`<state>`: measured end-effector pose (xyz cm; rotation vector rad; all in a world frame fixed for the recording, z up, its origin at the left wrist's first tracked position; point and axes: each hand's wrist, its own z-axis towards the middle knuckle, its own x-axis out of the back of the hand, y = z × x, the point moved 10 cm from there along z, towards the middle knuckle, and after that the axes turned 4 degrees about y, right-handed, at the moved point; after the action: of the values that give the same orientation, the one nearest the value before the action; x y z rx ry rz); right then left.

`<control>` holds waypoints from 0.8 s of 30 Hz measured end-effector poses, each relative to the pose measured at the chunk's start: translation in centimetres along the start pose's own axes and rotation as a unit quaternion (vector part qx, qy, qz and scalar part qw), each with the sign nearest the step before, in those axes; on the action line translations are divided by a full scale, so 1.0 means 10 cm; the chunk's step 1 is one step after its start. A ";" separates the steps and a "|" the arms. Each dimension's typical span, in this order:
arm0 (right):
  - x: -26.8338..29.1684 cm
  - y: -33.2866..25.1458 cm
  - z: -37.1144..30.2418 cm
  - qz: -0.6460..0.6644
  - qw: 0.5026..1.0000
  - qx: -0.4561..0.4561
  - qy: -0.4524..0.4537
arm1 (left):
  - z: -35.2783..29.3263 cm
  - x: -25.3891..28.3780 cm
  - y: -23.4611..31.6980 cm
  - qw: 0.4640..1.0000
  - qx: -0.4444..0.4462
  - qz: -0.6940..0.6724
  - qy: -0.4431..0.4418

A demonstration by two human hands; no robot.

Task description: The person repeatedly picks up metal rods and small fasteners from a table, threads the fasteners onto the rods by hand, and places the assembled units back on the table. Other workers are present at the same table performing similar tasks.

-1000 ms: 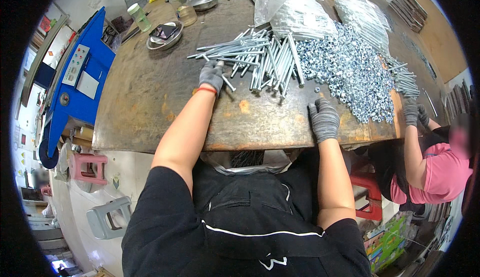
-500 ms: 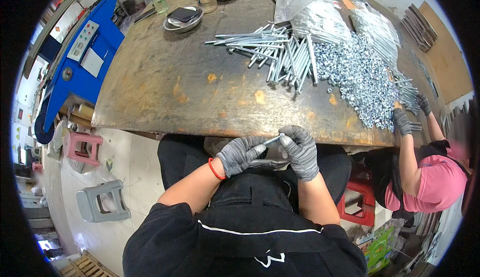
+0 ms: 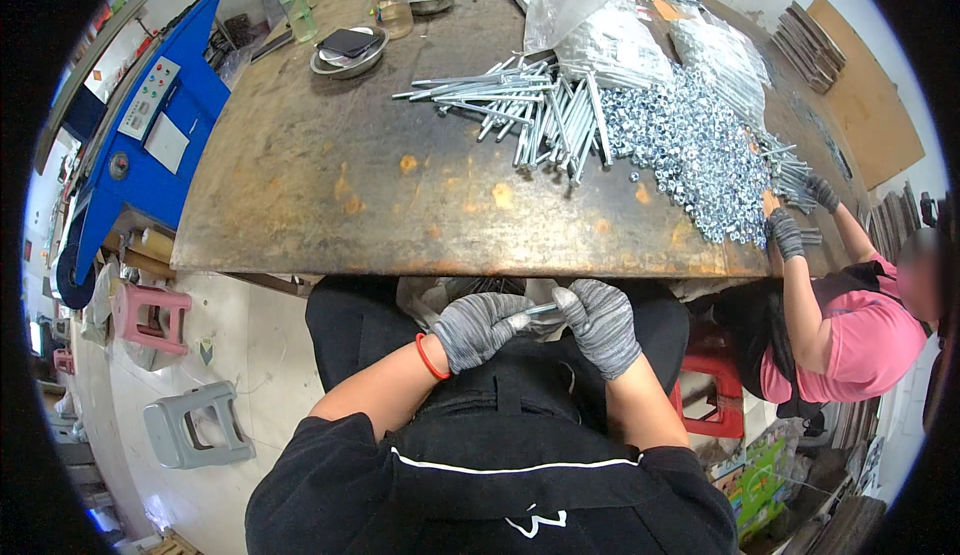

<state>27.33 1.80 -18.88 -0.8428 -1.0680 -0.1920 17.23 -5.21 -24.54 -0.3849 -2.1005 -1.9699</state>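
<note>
My left hand (image 3: 482, 333), in a grey knit glove with a red band at the wrist, is closed around a silvery metal bolt (image 3: 541, 309) held over my lap. My right hand (image 3: 601, 329), gloved the same, pinches the bolt's other end. Whether a nut sits between those right fingertips is hidden. Both hands are just below the near table edge. Beyond them on the table lies a loose pile of long bolts (image 3: 570, 130), and to its right a wide heap of small shiny nuts (image 3: 690, 160).
The worn table (image 3: 330, 210) also bears clear plastic bags (image 3: 610, 45), a metal bowl (image 3: 350, 68) and jars (image 3: 297, 13). At right, a co-worker in pink (image 3: 850, 350) reaches gloved hands to the heap. A blue machine (image 3: 150, 125), pink stool (image 3: 150, 317) and grey stool (image 3: 200, 427) stand left.
Both hands have dropped slightly toward my lap, away from the table edge, still holding the bolt. Less of the bolt shows between them. The view has shifted a little.
</note>
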 end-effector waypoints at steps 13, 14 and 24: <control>0.17 -0.70 -0.12 0.295 0.942 0.134 0.082 | -0.04 0.44 -0.16 0.939 0.071 -0.326 0.080; 0.16 -0.53 -0.13 0.229 0.960 0.094 0.129 | -0.09 0.32 -0.13 0.946 0.039 -0.319 0.050; -0.86 0.49 -0.14 0.144 0.984 -0.107 -0.017 | 0.16 0.04 -0.59 0.968 0.055 0.246 0.012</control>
<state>26.63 2.08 -28.84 -1.1871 -0.9549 -0.0475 14.85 -3.99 -30.03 -0.7712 -1.8560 -1.5557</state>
